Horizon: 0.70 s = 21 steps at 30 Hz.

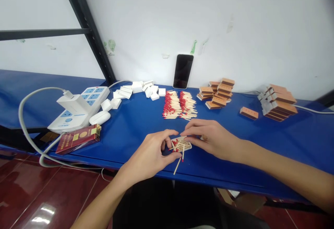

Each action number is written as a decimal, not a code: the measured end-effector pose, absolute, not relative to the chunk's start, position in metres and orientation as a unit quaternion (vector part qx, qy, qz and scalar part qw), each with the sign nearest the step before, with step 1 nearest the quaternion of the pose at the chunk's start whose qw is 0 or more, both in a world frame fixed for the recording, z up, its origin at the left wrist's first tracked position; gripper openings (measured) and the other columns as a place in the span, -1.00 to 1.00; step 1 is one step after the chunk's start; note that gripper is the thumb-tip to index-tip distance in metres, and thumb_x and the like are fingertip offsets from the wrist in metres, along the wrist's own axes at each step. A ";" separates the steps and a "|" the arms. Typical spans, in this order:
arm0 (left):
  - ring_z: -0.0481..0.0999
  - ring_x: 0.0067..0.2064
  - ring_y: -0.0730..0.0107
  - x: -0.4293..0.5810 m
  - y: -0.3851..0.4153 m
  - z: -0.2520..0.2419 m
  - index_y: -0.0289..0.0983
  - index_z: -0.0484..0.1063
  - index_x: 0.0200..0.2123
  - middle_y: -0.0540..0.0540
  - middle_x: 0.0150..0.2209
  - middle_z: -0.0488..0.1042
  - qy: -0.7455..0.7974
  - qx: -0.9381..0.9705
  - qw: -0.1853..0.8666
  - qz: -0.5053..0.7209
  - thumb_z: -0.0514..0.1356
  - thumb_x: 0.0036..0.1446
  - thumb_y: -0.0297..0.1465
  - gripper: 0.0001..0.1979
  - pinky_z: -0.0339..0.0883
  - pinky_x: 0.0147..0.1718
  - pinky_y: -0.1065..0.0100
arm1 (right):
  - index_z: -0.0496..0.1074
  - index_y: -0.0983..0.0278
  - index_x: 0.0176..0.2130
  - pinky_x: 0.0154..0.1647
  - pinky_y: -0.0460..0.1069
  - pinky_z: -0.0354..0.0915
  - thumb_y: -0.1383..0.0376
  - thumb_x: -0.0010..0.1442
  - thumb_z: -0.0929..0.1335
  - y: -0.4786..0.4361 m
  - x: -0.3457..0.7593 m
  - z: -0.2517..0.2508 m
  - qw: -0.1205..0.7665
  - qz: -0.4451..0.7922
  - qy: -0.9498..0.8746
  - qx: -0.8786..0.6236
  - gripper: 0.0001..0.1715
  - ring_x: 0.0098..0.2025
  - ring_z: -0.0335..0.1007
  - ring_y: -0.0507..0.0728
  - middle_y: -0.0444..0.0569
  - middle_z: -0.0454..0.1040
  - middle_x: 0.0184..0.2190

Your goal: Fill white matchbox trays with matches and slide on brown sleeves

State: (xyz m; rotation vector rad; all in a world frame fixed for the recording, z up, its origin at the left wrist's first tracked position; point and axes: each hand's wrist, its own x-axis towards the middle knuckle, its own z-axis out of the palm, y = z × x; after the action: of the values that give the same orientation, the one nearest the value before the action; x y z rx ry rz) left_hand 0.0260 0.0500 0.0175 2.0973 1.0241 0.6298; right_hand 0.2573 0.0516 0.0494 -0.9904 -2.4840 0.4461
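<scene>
A small white matchbox tray filled with jumbled red-tipped matches lies near the front edge of the blue table. My left hand curls around the tray's left end, thumb and fingers gripping it. At its right end, my right hand has thumb and forefinger close together over the matches; what they pinch is too small to tell. Two loose matches stick out in front of the tray. Behind the hands lie two piles of matches, red heads to the left.
Several white trays lie back left, near a power strip, white charger, earbud case and red packet. A phone leans on the wall. Orange matchbox sleeves, one single box and a stack stand right.
</scene>
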 end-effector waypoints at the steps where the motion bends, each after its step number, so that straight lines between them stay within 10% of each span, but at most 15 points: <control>1: 0.42 -0.36 0.47 0.026 0.050 0.018 -0.08 0.39 0.06 0.12 -0.37 0.43 0.393 0.809 0.359 0.251 0.34 0.15 -0.27 -0.59 0.29 -0.34 0.44 | 0.55 0.23 -0.12 -0.22 -0.07 0.39 0.28 0.37 0.30 0.051 0.257 0.050 0.216 0.169 -0.892 -0.359 -0.78 -0.25 0.47 0.04 -0.04 0.53 -0.20; 10: 0.45 -0.34 0.50 0.025 0.049 0.018 -0.20 0.46 -0.21 0.09 -0.36 0.51 0.384 0.787 0.384 0.295 0.30 0.18 -0.35 -0.87 0.33 -0.29 0.47 | 0.51 0.18 -0.02 0.03 0.11 0.34 0.31 0.27 0.37 0.045 0.262 0.040 0.207 0.106 -0.925 -0.300 -0.74 0.00 0.39 0.16 0.07 0.44 0.01; 21: 0.56 -0.28 0.43 0.027 0.050 0.024 -0.18 0.61 -0.28 0.03 -0.28 0.62 0.394 0.795 0.354 0.295 0.28 0.24 -0.36 -0.91 0.35 -0.26 0.43 | 0.53 0.26 -0.18 -0.17 0.00 0.44 0.34 0.32 0.34 0.041 0.261 0.014 0.298 0.086 -0.906 -0.287 -0.87 -0.13 0.45 0.10 0.03 0.53 -0.17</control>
State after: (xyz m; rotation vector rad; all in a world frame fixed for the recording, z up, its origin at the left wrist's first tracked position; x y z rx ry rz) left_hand 0.0271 0.0502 0.0235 2.0569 1.0191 0.7627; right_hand 0.2607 0.0409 0.0136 -0.7637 -2.4082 0.2287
